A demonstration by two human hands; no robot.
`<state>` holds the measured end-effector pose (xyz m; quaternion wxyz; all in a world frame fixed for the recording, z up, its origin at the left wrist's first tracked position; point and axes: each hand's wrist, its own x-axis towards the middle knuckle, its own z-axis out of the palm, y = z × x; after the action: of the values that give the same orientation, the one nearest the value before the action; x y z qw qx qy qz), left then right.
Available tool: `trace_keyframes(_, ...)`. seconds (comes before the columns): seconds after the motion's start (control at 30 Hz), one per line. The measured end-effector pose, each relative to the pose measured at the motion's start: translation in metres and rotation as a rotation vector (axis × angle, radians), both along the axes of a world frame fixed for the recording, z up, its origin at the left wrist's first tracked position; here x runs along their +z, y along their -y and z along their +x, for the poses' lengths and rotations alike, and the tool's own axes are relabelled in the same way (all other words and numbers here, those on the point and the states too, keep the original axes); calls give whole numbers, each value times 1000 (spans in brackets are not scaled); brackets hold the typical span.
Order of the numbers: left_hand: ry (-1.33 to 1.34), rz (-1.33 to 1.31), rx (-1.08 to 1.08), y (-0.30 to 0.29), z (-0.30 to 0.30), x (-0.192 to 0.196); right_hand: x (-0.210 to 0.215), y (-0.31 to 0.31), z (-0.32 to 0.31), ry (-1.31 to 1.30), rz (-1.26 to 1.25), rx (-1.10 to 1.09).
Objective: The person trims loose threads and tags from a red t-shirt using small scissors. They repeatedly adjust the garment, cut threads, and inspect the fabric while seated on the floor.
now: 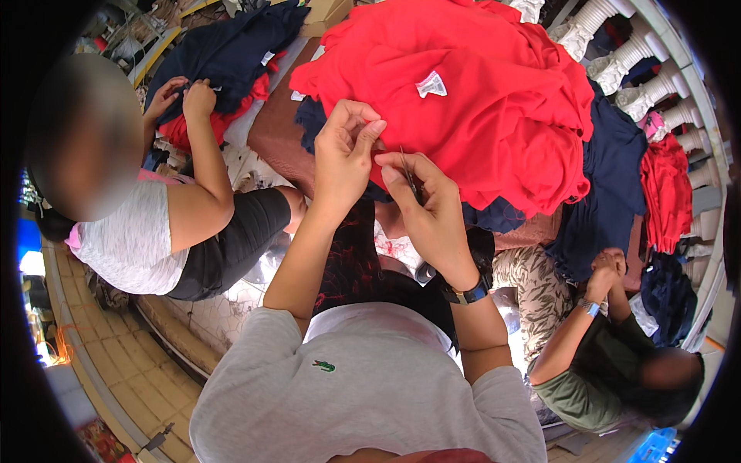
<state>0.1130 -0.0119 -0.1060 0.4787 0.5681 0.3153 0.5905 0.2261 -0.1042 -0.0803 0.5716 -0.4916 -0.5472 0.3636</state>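
Observation:
A heap of red garments [494, 100] lies in front of me on a brown cushion, a white label [432, 83] showing on top. My left hand [343, 150] pinches the near edge of the red cloth between thumb and fingers. Close beside it, my right hand [428, 208] holds a small thin metal tool [410, 179], likely thread snips, against the same edge. A dark watch sits on my right wrist [467, 292].
Navy garments [610, 185] hang off the heap's right side. At left, a person in a white top handles a navy and red pile [231, 54]. At lower right, another person in green [594, 370] sits with hands clasped. White balusters [641, 54] stand at the far right.

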Motion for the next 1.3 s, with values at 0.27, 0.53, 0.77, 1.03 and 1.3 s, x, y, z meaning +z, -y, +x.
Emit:
trace_keyframes(0.27,-18,-22,-34,1,-5,0,-4,-13,-2,-108,-99,-33)
trace_keyframes(0.53,188,-139,-143,10,-7,10,-8,-19,1,-27,-57,-67)
trace_keyframes(0.77,187,16,-206,9,-13,-5,-3,-3,-10,-240,-280,154)
trace_keyframes(1.03,175,-56,-311,25,-19,8,-4,-8,-14,-347,-241,144)
trace_keyframes(1.3,160,-6,-272,32,-14,12,-2,-11,-14,-485,-269,116)
